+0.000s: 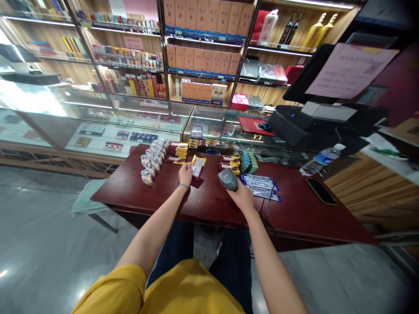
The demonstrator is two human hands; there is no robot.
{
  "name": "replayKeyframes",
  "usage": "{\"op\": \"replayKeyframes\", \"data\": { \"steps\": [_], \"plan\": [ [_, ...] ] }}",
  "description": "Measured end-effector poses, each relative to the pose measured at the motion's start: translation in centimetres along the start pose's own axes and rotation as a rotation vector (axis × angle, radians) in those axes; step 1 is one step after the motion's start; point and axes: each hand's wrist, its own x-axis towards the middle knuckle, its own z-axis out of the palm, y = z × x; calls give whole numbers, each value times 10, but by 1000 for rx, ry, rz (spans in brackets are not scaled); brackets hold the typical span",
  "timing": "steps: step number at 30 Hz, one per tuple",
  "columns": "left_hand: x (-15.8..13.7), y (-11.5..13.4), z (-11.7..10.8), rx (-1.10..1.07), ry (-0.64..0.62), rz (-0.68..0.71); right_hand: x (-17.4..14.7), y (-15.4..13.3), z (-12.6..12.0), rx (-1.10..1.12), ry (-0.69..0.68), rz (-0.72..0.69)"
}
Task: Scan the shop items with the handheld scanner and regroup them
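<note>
My left hand [185, 175] is closed on the left edge of a small snack packet [198, 167], yellow at the top and dark red below, with a pale printed panel facing me. In my right hand [242, 194] is a dark grey barcode scanner [228, 179], its head turned toward the packet and a small blue light on top. Left of the packet lie similar yellow and dark red packets [177, 151] in a stack. More of these packets [229, 164] lie beyond the scanner, beside green packets [248, 162]. Blue and white long packets [261, 186] lie right of the scanner.
Rows of small lidded jars [151, 166] stand on the left of the dark red table [157, 198]. A water bottle [322, 159] and a phone [321, 191] are at the right. Behind are a glass counter [131, 117] and a monitor [340, 74]. A stool [88, 197] stands left.
</note>
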Motion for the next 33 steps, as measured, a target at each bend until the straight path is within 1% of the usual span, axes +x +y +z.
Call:
{"op": "replayKeyframes", "data": {
  "steps": [2,5,7,9,13,17,25,31,33],
  "plan": [
    [-9,3,16,-218,-87,-144,-1,0,0,14,0,1],
    [-18,6,25,-592,-247,-331,-4,-1,-2,6,1,-2],
    [-20,5,22,-786,-329,-376,-7,-3,-3,-7,-6,-14],
    [-20,1,18,-890,-349,-377,-10,-6,-3,-16,-13,-31],
    [-19,-6,17,-941,-272,-392,-17,-13,0,-39,-17,-68],
    [-19,-6,20,-965,-231,-417,-22,-20,6,-52,-13,-63],
    [-20,-8,18,-975,-254,-389,-21,-33,8,-55,-1,-65],
    [-20,-4,22,-927,-268,-313,-16,-31,8,-60,-70,-73],
    [-19,-3,23,-903,-267,-307,-15,-30,9,-49,-68,-77]
  ]
}}
